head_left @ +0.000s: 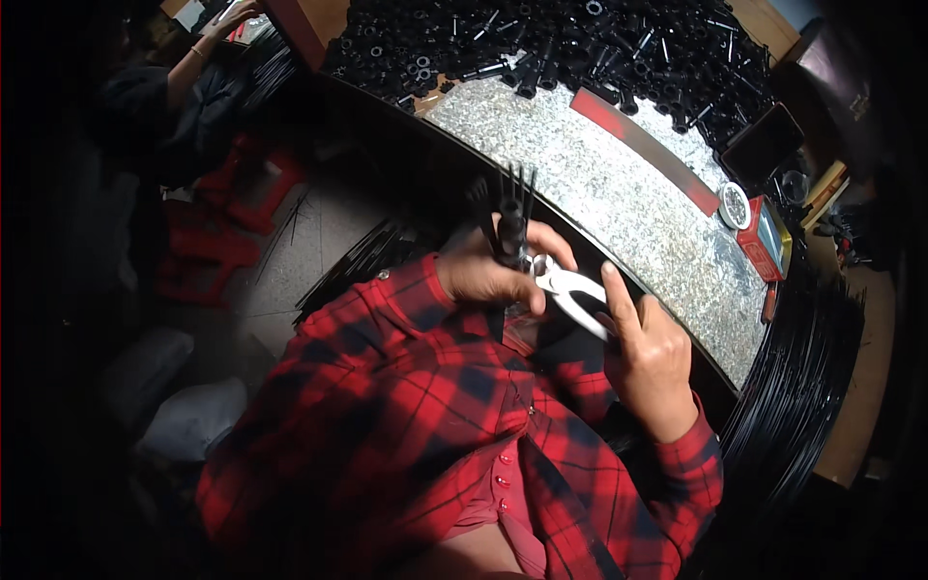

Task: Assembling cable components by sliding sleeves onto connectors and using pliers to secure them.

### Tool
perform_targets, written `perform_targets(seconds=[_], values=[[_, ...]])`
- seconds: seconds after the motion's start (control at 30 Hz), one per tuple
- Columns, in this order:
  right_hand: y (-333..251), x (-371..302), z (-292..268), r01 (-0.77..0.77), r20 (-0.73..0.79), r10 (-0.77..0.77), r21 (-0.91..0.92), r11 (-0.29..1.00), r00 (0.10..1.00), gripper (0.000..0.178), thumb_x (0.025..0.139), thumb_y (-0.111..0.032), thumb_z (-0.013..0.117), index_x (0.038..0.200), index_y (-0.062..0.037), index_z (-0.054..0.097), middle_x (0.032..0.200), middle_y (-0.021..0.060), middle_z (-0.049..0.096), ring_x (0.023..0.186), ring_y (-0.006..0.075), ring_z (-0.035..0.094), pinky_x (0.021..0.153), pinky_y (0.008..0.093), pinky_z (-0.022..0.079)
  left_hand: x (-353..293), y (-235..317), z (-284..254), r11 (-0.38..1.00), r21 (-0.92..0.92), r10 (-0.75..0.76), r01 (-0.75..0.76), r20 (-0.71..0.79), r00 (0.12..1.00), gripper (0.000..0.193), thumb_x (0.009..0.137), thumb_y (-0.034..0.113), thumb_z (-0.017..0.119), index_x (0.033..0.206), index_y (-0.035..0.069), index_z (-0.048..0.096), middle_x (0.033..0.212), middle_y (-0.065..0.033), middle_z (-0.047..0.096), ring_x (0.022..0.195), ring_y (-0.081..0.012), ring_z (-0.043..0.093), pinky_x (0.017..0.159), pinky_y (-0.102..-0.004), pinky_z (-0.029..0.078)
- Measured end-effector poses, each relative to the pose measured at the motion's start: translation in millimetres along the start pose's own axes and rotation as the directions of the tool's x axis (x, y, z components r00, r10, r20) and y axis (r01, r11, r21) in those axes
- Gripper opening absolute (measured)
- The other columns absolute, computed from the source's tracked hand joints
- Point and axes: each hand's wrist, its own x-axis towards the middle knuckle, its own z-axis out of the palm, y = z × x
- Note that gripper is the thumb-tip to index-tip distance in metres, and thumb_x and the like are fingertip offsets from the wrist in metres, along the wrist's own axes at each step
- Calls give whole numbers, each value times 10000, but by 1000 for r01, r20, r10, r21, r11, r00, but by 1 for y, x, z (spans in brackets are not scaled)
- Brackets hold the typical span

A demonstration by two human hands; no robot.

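My left hand point(476, 275) is closed round a black tubular fitting point(511, 228) with several thin black rods standing up from it, much like part of an umbrella frame. White-handled pliers point(579, 301) are in my right hand point(652, 358), handles in the palm and index finger stretched out along them. Their metal jaws are at the lower end of the fitting, beside my left thumb; whether they grip anything there I cannot tell. Both hands are just in front of the worktable's near edge.
A speckled worktable point(580, 184) carries a heap of black fittings point(541, 43), a red-and-dark strip point(646, 150), a white dish point(734, 206) and a red box point(766, 242). Bundled black rods point(797, 387) lie at right. Red stools point(208, 256) and another person's arm point(193, 68) are at left.
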Motion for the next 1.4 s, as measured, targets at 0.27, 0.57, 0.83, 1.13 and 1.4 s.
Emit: perform_targets(seconds=[0.27,0.57,0.83,1.13,1.4], values=[[-3,-2,13,-79,-81,82,32,996,993,669,688,25,622,1324,-107,461,668,101,422,551,260,470,494,376,389,3,2,-1,996,80,25,-28,36,999,499,583,254,855,982,32,653,924,-20,634,880,-112,573,779,-251,447],[1,-9,18,-89,-147,73,-111,990,987,668,727,-55,628,1358,-110,418,681,79,374,594,230,426,534,354,363,5,-2,6,998,59,-29,26,60,998,747,528,406,839,1106,15,573,962,-16,605,840,-77,555,726,-210,442],[-2,-10,17,-110,-117,105,-31,993,988,660,750,-42,647,1359,-90,399,715,98,402,623,250,444,549,352,376,2,1,12,998,37,-59,58,19,998,757,539,381,840,1129,9,548,873,-9,616,738,-57,558,633,-185,446],[-5,-7,22,-134,-134,124,-66,989,983,671,756,-48,646,1369,-76,373,740,100,432,649,252,452,583,362,383,-1,2,13,997,26,-73,74,-37,997,753,543,401,835,1127,16,553,834,7,607,725,-44,542,618,-177,436],[-9,-7,25,-152,-185,135,-82,985,973,683,746,-70,666,1366,-84,381,742,97,432,650,248,450,588,361,376,-2,-6,14,976,200,105,-83,-105,989,520,617,397,812,976,51,665,877,-23,650,819,-114,591,727,-255,465]])
